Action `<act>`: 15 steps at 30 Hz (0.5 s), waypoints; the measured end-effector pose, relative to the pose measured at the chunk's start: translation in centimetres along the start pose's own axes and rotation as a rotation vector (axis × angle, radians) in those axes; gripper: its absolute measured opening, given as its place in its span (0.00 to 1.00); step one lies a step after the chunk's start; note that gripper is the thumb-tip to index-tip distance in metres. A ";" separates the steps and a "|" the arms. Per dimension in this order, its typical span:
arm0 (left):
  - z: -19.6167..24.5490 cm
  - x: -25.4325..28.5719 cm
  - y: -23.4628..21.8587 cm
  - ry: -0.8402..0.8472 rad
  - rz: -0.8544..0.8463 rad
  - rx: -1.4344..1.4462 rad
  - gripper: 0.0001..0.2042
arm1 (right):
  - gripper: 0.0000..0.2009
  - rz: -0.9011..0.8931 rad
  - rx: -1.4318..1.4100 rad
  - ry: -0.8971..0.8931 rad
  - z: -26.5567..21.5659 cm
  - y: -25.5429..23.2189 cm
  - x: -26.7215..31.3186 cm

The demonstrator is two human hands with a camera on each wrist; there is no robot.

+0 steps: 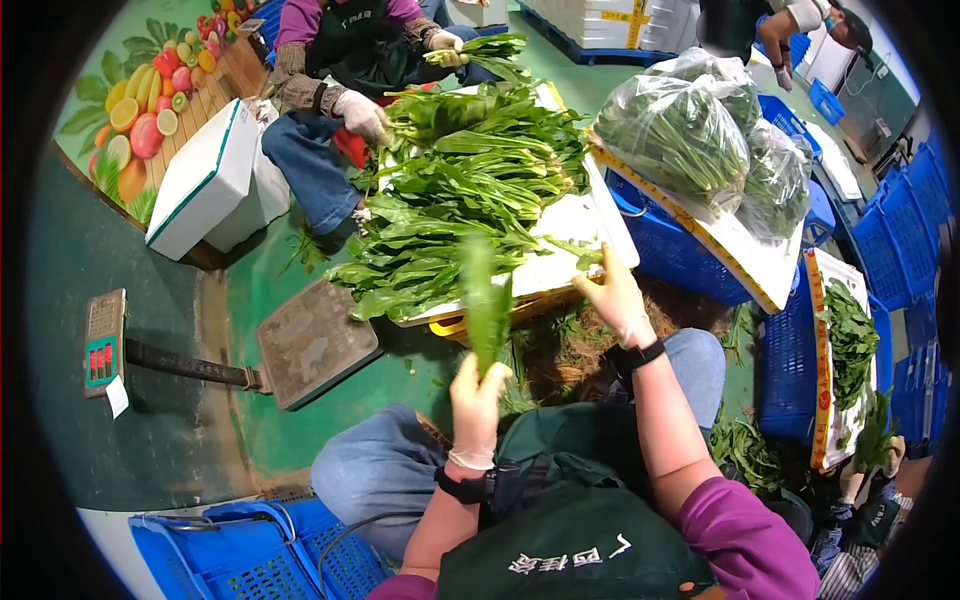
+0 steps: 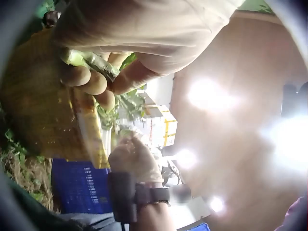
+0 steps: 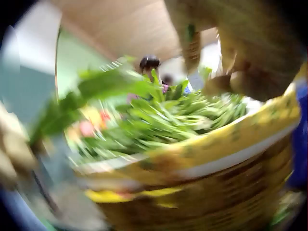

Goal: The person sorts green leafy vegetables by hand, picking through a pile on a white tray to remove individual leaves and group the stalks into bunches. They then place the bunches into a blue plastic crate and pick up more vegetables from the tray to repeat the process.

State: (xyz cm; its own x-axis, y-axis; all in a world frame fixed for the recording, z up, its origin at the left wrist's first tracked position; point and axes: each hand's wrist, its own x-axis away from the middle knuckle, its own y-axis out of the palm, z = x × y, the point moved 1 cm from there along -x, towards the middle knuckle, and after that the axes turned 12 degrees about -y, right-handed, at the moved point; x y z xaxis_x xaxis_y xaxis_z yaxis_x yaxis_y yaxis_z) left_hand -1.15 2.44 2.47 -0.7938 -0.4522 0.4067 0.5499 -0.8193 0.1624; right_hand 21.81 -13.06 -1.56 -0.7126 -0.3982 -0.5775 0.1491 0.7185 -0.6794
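My gloved left hand [image 1: 475, 405] grips a leafy green stalk [image 1: 485, 310] that stands upright from the fingers, its leaves blurred. In the left wrist view its cut stem [image 2: 77, 57] lies across the fingers. My gloved right hand [image 1: 617, 297] is at the near right corner of the white foam tray [image 1: 575, 222], thumb and forefinger spread apart beside a loose leafy stalk [image 1: 575, 250]. The right wrist view is blurred, with the right hand [image 3: 260, 48] over the tray's rim. A heap of leafy greens [image 1: 460, 210] covers most of the tray.
Across the tray another gloved person holds a bunch of greens [image 1: 485, 52]. At left stands a scale [image 1: 315, 340]. Bagged greens [image 1: 680, 130] rest on a foam lid over a blue crate [image 1: 670, 240] at right. Blue baskets [image 1: 250, 560] lie behind my left side.
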 end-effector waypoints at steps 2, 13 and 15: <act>0.4 -0.5 -0.7 -0.016 0.014 0.172 0.13 | 0.25 -0.221 -0.103 0.249 -2.5 -0.2 -2.9; -1.7 -2.7 -1.6 -0.108 0.043 0.451 0.07 | 0.09 -0.227 -0.477 0.221 -5.4 4.1 -5.4; -1.8 -3.5 -1.4 -0.118 0.005 0.522 0.06 | 0.08 -0.286 -0.844 0.304 -6.0 3.8 -3.0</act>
State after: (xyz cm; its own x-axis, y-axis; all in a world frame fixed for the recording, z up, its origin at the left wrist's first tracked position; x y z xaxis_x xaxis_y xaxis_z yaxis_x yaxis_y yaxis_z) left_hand 0.38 4.53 -0.79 -0.7725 -0.3883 0.5024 0.6338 -0.5188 0.5736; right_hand 20.41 -5.68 0.32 -0.8116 -0.5430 -0.2155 -0.5204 0.8396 -0.1558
